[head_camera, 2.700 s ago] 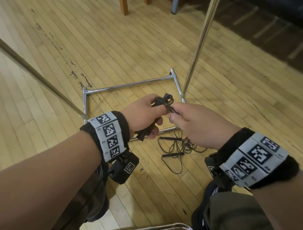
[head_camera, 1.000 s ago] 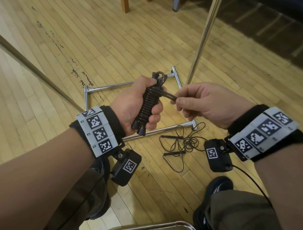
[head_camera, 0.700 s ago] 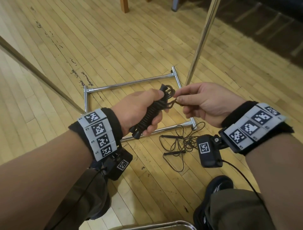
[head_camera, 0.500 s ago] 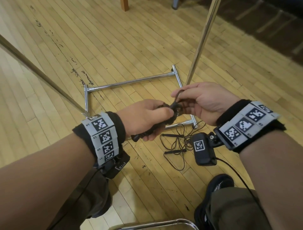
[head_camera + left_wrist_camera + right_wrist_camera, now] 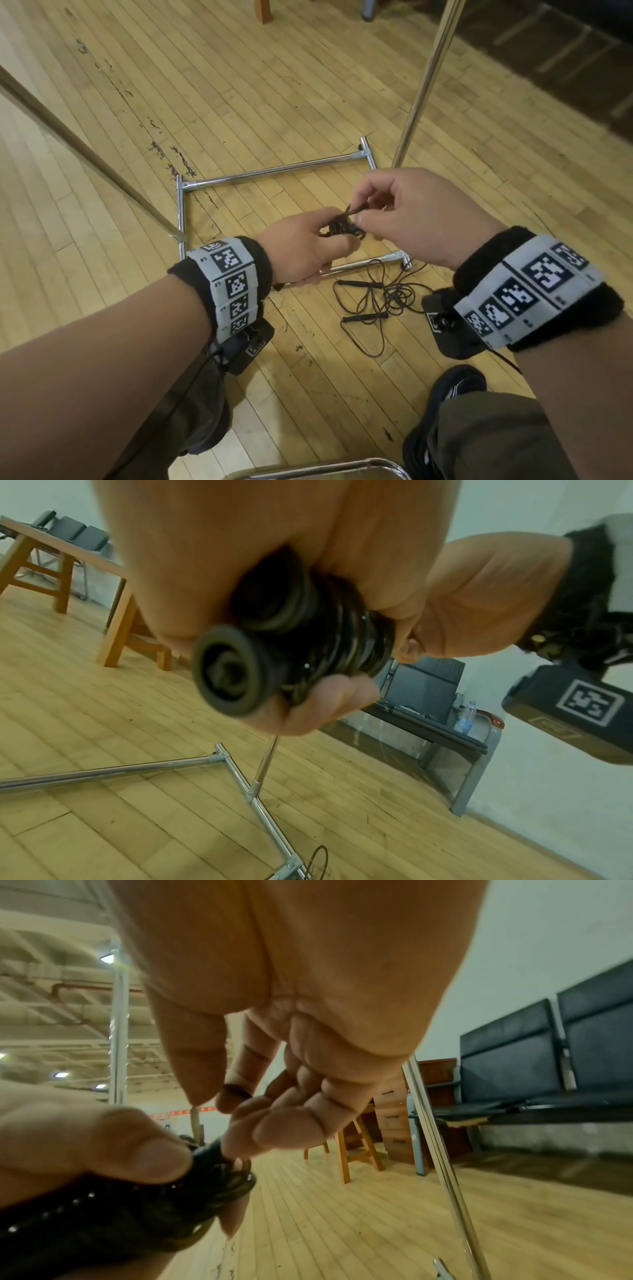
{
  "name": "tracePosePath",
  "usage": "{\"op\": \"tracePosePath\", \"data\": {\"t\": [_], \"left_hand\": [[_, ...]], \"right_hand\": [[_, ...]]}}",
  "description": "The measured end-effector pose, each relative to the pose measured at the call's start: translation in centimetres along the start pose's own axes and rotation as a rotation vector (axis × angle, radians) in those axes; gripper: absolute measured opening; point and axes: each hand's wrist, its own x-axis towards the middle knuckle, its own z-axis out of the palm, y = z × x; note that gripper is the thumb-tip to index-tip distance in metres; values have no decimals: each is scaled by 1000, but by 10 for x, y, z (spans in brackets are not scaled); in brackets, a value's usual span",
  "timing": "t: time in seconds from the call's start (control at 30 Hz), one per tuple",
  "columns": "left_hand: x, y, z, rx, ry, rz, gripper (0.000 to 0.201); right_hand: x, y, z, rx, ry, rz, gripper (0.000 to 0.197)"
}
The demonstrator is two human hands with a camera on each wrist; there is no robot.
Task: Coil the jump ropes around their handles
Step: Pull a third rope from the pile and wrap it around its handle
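Observation:
My left hand [image 5: 305, 246] grips a black jump rope bundle [image 5: 339, 226], its cord coiled tightly round the paired handles. The left wrist view shows the handles' round end cap [image 5: 232, 669] and the coils [image 5: 325, 631] inside my curled fingers. My right hand [image 5: 404, 216] pinches the loose cord end [image 5: 356, 208] between thumb and forefinger just above the top of the bundle. The same bundle [image 5: 137, 1213] shows below my right fingertips [image 5: 240, 1145] in the right wrist view. A second jump rope [image 5: 380, 298] lies uncoiled and tangled on the wooden floor below my hands.
A chrome rack base [image 5: 274, 171] lies on the floor under my hands, with an upright chrome pole [image 5: 428, 75] at its right and a slanted bar [image 5: 85, 150] at the left. My shoes [image 5: 455, 387] and a chrome chair rail [image 5: 325, 469] are nearest me. Wooden stools [image 5: 356, 1139] and dark benches [image 5: 548, 1047] stand farther off.
My left hand has lowered and tipped the bundle away, hiding most of it. My right hand has moved in from the right and now pinches the cord end over the bundle's top.

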Motion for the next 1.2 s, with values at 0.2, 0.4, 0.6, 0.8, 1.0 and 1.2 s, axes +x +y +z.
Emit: {"op": "tracePosePath", "data": {"t": [0.2, 0.4, 0.6, 0.8, 1.0, 1.2], "left_hand": [[3, 6, 4, -6, -40, 21, 11], [3, 13, 6, -162, -139, 43, 26], [3, 18, 9, -261, -148, 55, 29], [2, 16, 14, 185, -138, -31, 30], [0, 12, 16, 455, -95, -82, 35], [1, 13, 26, 727, -15, -132, 36]], "right_hand": [[-4, 19, -8, 371, -6, 92, 14], [-4, 39, -6, 446, 65, 184, 12], [-1, 36, 4, 773, 82, 358, 10], [-2, 15, 8, 334, 101, 138, 9], [-3, -8, 11, -242, -3, -78, 25], [-9, -8, 9, -258, -289, 121, 48]]}}
